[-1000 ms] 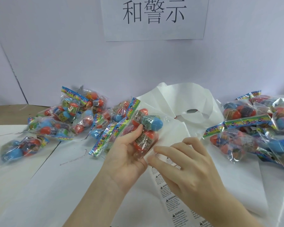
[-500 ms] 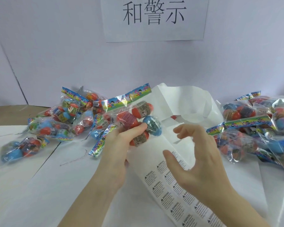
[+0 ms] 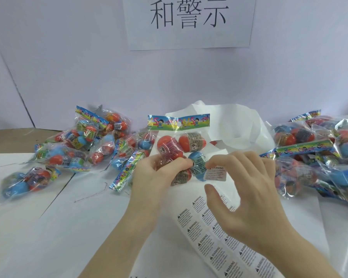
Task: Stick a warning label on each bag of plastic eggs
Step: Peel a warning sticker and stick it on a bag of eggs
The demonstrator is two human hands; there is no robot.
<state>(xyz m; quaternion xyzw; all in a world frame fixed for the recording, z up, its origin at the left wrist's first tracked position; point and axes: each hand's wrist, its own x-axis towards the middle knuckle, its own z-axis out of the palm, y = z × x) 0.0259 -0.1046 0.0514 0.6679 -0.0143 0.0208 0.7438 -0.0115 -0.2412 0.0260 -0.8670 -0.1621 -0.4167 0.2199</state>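
The left hand (image 3: 155, 175) holds one bag of plastic eggs (image 3: 181, 149) upright above the middle of the surface (image 3: 48, 237), its grip closed round the bag's lower half, thumb across the front. The bag's bright header card points up; orange and blue eggs show through the clear film. The right hand (image 3: 247, 193) is just beside it, fingers curved, its forefinger pressing a white warning label (image 3: 216, 173) against the bag's lower right side, over a blue egg. The thumb hangs apart below, touching nothing that I can see.

Under the right wrist a sheet of warning labels (image 3: 219, 241) lies on the surface, running toward the near edge in rows of small printed rectangles. The surface itself is covered in white paper, with a seam and a few thin pen marks left of the hands, and a strip of bare wood (image 3: 8, 140) at the far left.

A heap of egg bags (image 3: 84, 149) lies to the left, one bag a little apart nearer the left edge. Another heap (image 3: 317, 155) crowds the right side. Behind the held bag sits a crumpled white sheet (image 3: 235, 125) with a hole torn in it. The back wall (image 3: 68, 67) is pale lilac, and a white paper sign (image 3: 189, 21) with three large black Chinese characters is fixed to it.
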